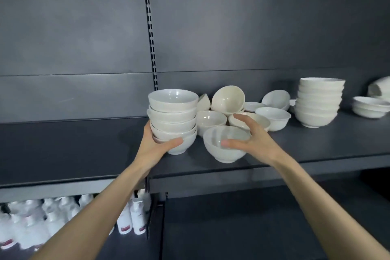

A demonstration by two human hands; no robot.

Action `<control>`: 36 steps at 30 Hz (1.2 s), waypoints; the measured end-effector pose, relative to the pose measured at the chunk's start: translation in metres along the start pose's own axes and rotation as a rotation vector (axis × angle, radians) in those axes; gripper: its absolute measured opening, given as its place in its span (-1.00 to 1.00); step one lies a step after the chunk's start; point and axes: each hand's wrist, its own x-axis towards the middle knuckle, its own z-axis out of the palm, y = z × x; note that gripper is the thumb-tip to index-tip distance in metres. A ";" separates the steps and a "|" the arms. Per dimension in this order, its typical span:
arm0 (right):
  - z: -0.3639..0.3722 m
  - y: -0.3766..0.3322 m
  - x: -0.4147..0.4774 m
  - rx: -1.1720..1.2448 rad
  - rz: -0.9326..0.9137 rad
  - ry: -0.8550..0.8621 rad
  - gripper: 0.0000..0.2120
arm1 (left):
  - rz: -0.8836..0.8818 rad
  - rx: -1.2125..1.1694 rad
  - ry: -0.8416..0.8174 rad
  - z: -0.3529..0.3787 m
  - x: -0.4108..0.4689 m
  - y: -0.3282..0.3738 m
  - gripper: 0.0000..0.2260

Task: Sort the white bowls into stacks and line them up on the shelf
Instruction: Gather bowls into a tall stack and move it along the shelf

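Observation:
A stack of several white bowls [173,112] stands on the dark grey shelf [84,150]. My left hand [156,143] grips the lowest bowls of that stack from the left and front. My right hand [251,139] holds a single white bowl [221,143] by its right rim, tilted toward me near the shelf's front. Behind it lie several loose white bowls [229,98], some upright and some tipped on their sides. A second, taller stack of bowls [318,103] stands further right.
A low stack of shallow bowls [370,108] and a tipped white dish [379,88] sit at the far right. A slotted upright post [150,34] splits the back panel. White pump bottles [135,215] crowd the lower shelf at left.

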 end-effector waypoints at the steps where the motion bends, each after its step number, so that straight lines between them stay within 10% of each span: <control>1: 0.001 0.000 -0.005 -0.015 0.006 0.025 -0.19 | -0.003 -0.015 0.007 0.001 -0.001 0.000 -0.19; 11: 0.025 0.003 -0.008 -0.127 0.087 0.095 0.14 | 0.014 -0.061 0.008 -0.003 0.000 -0.002 -0.19; 29: 0.013 -0.029 0.006 0.022 0.001 0.291 -0.16 | -0.019 -0.077 0.022 -0.003 -0.004 0.001 -0.26; 36: -0.004 -0.081 0.044 0.083 -0.137 0.402 0.08 | -0.023 -0.082 0.014 -0.003 -0.005 0.002 -0.22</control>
